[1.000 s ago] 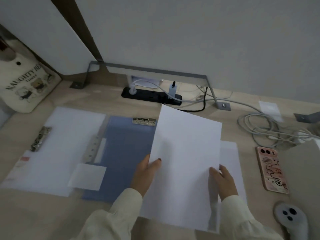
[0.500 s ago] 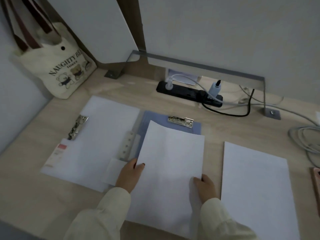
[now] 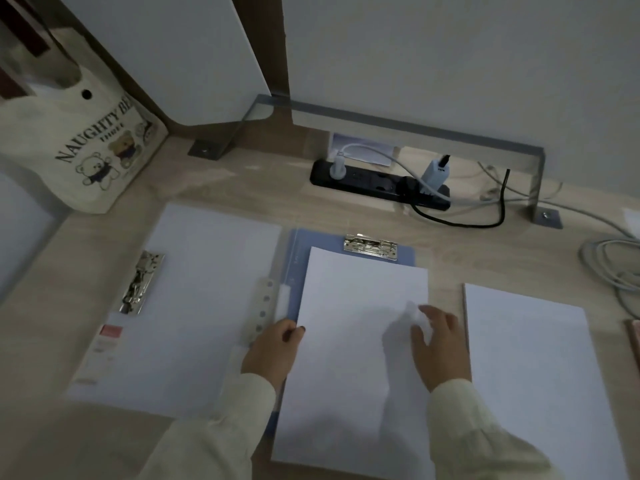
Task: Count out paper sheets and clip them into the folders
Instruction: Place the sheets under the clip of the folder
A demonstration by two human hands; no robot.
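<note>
A blue folder (image 3: 298, 258) lies open on the desk, its metal clip (image 3: 370, 246) at the far edge. A set of white sheets (image 3: 349, 341) lies on it, just below the clip. My left hand (image 3: 273, 351) grips the sheets' left edge, thumb on top. My right hand (image 3: 438, 344) rests on the right side of the sheets, fingers spread and blurred. The folder's other leaf (image 3: 207, 289) lies to the left, white, with a side clip (image 3: 140, 282). A stack of white paper (image 3: 533, 375) sits on the right.
A black power strip (image 3: 377, 183) with plugs and cables lies at the back. A coil of grey cable (image 3: 613, 268) is at the far right. A cream tote bag (image 3: 86, 143) leans in the left corner. A phone edge (image 3: 633, 337) shows at the right border.
Both hands carried the sheets from above the paper stack leftward and lowered them flat onto the blue folder. My right hand shifted from the sheets' lower edge onto their top face.
</note>
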